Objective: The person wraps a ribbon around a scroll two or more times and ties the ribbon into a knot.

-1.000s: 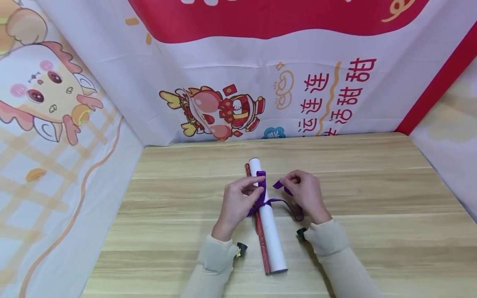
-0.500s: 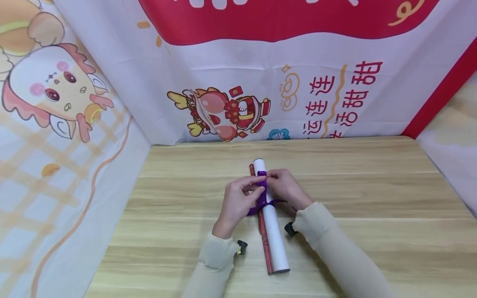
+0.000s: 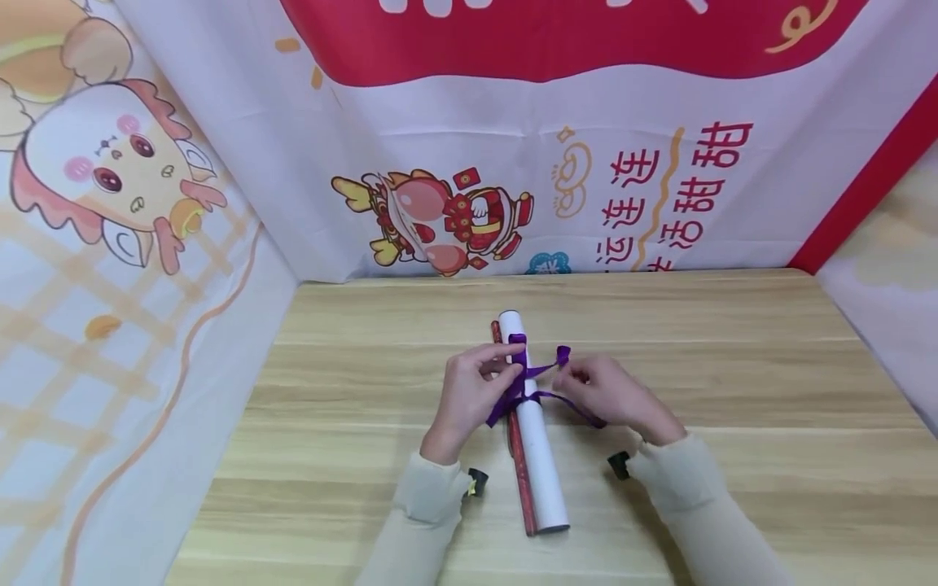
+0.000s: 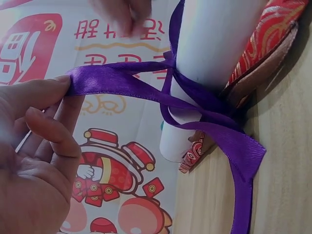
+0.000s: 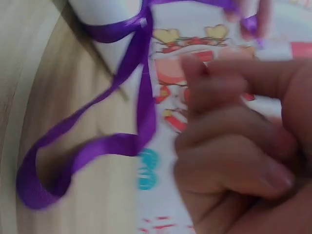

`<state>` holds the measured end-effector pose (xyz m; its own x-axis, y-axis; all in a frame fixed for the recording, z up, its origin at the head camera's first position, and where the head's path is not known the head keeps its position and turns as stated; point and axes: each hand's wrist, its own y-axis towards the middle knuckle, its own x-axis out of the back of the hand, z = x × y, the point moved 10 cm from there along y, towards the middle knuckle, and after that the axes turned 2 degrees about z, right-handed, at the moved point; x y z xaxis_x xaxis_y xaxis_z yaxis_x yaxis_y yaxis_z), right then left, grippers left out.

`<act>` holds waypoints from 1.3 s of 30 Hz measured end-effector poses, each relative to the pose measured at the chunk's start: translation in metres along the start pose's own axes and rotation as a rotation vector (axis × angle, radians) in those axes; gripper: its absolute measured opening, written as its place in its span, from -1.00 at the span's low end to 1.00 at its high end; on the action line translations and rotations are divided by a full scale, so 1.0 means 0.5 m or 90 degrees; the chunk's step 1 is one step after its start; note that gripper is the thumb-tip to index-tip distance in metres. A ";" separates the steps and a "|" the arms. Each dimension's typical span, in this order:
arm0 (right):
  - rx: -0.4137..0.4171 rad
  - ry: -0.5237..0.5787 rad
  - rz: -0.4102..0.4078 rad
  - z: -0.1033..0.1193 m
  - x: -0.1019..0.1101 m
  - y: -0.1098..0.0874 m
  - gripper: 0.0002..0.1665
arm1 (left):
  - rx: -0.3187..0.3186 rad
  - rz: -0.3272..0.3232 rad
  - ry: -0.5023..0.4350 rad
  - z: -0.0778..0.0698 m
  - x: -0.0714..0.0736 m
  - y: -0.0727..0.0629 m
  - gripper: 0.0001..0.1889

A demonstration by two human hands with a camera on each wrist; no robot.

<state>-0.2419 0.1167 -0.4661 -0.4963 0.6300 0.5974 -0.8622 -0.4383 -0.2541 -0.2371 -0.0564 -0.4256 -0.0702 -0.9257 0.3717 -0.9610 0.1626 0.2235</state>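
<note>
A purple ribbon (image 4: 112,82) wraps round a white tube (image 3: 541,456) and a slim red-patterned item (image 3: 523,480) lying along it on the table. My left hand (image 3: 469,395) pinches a raised loop of the ribbon at its fingertips, above the tube's left side. To the tube's right, my right hand (image 3: 604,391) has curled fingers, with thumb and index tips together. Nothing shows between those fingers (image 5: 214,92) in the blurred right wrist view. A loose ribbon loop (image 5: 44,190) hangs beside them, running back to the tube.
The wooden table (image 3: 352,423) ends at a printed cloth backdrop (image 3: 440,106) behind it. Another printed cloth (image 3: 146,342) slants along the left side. Small black devices are worn at both wrists, the right one (image 3: 619,465) just above the table.
My right hand, holding a ribbon strand one second ago, came over to the left hand, then drew back right. A ribbon strand now stretches rightward from the left fingertips. The left hand has barely moved.
</note>
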 end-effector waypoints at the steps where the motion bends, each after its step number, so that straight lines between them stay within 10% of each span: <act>1: 0.034 -0.046 0.012 0.019 -0.013 -0.014 -0.73 | -0.002 0.001 0.004 -0.001 0.001 0.002 -0.71; 8: 0.249 -0.365 0.049 0.165 -0.180 -0.051 -0.72 | 0.009 -0.003 0.018 0.002 0.014 0.016 -0.72; 16: 0.127 -0.625 0.011 0.179 -0.235 0.002 -0.78 | 0.055 0.021 0.003 0.013 0.007 0.014 -0.70; 30: 0.204 -0.345 0.091 0.178 -0.214 -0.065 -0.43 | 0.054 0.060 -0.001 0.013 0.008 0.009 -0.70; 39: 0.400 -0.103 0.181 0.200 -0.165 -0.208 -0.50 | 0.042 0.084 -0.003 0.017 0.006 0.004 -0.71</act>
<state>-0.1011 0.0462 -0.4126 -0.6298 0.3544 0.6912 -0.4560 -0.8891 0.0405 -0.2414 -0.0617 -0.4317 -0.1977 -0.8998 0.3890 -0.9590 0.2597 0.1133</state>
